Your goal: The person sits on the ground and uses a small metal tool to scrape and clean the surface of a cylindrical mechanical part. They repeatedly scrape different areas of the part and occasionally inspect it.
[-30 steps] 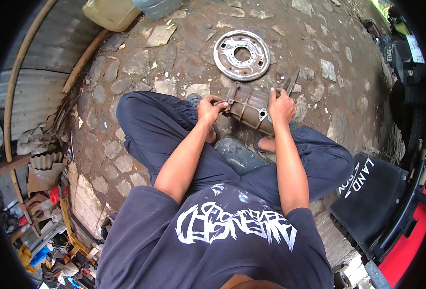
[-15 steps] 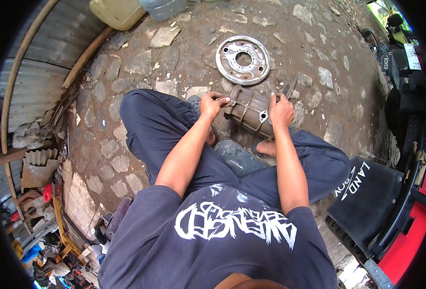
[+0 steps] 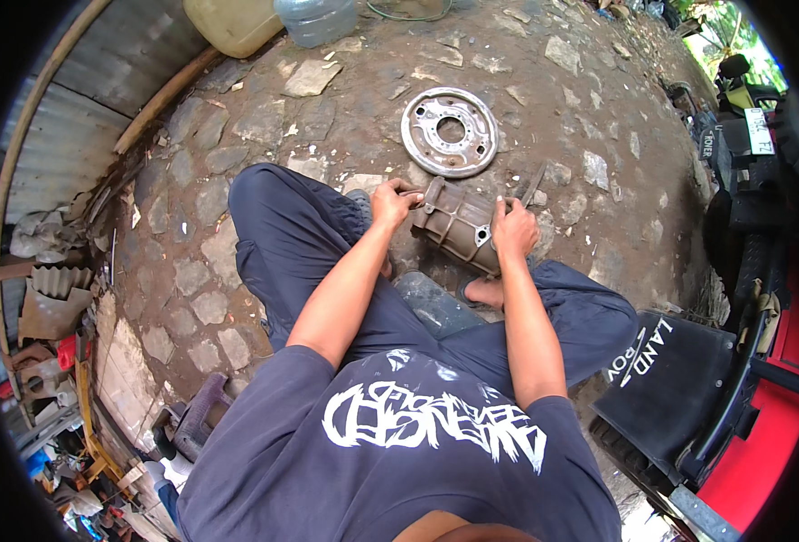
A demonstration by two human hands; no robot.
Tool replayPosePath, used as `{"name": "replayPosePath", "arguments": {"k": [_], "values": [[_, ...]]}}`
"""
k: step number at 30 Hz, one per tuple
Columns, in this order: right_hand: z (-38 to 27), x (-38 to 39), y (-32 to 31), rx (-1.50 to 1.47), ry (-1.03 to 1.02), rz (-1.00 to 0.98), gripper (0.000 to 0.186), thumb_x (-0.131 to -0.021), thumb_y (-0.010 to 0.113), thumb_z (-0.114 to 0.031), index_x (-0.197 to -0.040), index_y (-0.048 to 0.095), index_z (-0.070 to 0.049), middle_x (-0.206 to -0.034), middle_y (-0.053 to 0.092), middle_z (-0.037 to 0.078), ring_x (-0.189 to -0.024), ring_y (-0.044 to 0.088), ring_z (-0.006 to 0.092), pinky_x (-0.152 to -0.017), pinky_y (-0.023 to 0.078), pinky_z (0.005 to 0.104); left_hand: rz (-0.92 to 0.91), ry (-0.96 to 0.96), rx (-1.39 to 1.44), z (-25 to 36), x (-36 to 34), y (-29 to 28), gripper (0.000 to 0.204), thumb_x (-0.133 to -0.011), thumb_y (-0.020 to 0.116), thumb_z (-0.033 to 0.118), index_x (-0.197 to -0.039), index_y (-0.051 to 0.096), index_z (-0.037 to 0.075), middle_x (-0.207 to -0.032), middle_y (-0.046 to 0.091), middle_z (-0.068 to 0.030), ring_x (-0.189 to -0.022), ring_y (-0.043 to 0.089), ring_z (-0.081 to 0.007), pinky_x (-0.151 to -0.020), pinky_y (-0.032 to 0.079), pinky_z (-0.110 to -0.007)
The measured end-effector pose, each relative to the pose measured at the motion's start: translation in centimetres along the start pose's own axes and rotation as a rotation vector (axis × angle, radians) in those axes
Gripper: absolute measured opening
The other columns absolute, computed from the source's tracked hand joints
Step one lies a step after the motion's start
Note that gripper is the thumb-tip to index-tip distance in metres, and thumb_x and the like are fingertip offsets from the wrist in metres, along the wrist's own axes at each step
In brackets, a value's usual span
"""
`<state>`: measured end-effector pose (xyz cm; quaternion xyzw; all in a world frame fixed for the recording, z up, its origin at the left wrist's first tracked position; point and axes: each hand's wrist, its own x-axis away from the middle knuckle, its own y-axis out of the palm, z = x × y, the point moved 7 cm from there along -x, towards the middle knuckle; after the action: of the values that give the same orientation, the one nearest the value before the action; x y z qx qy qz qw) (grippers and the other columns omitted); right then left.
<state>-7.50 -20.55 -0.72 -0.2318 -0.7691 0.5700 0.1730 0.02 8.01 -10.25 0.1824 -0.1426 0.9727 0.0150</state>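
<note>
A ribbed brown metal housing [image 3: 454, 226] lies on its side between my bent legs. At its left end, my left hand [image 3: 390, 204] is closed, pinching the flange edge or a small piece I cannot make out. My right hand [image 3: 514, 230] grips the housing's right end with curled fingers. A narrow flat metal piece [image 3: 533, 184] sticks up just past that hand; whether I hold it is unclear. A round silver metal plate [image 3: 479, 126] with a centre hole lies flat on the stones beyond the housing. A dark flat object [image 3: 440, 307] sits under my legs.
Uneven stone paving [image 3: 309, 117] surrounds me. At left are corrugated sheets [image 3: 65, 108], a wooden pole [image 3: 169, 99] and piled scrap [image 3: 60, 388]. A yellow jerrycan [image 3: 232, 23] and blue water jug [image 3: 313, 18] stand far ahead. A red-and-black vehicle [image 3: 770, 425] with a mudflap [image 3: 661, 379] is close at right.
The view has shifted, so the plate, housing and hands appear lower in the picture. My hands stay at either end of the housing with little visible change in grip.
</note>
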Motion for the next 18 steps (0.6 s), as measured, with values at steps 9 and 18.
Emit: {"name": "replayPosePath", "arguments": {"k": [9, 18], "values": [[0.8, -0.4, 0.7, 0.028, -0.030, 0.049, 0.042, -0.101, 0.062, -0.052, -0.114, 0.081, -0.016, -0.097, 0.078, 0.024, -0.099, 0.074, 0.0438, -0.093, 0.054, 0.0552, -0.219, 0.113, -0.513, 3.7, 3.3, -1.1, 0.023, -0.078, 0.090, 0.010, -0.095, 0.078, -0.001, -0.084, 0.081, -0.0140, -0.081, 0.081, -0.0205, -0.075, 0.062, -0.037], [-1.5, 1.7, -1.3, -0.355, -0.294, 0.162, 0.039, -0.102, 0.067, -0.040, -0.124, 0.075, -0.009, -0.121, 0.077, 0.017, -0.115, 0.070, 0.0390, -0.107, 0.049, 0.0500, -0.295, 0.318, -0.008, 15.2, 7.9, -1.3, 0.021, -0.090, 0.082, 0.016, -0.109, 0.084, 0.006, -0.096, 0.082, -0.0147, -0.089, 0.080, -0.0187, -0.084, 0.060, -0.033]]}}
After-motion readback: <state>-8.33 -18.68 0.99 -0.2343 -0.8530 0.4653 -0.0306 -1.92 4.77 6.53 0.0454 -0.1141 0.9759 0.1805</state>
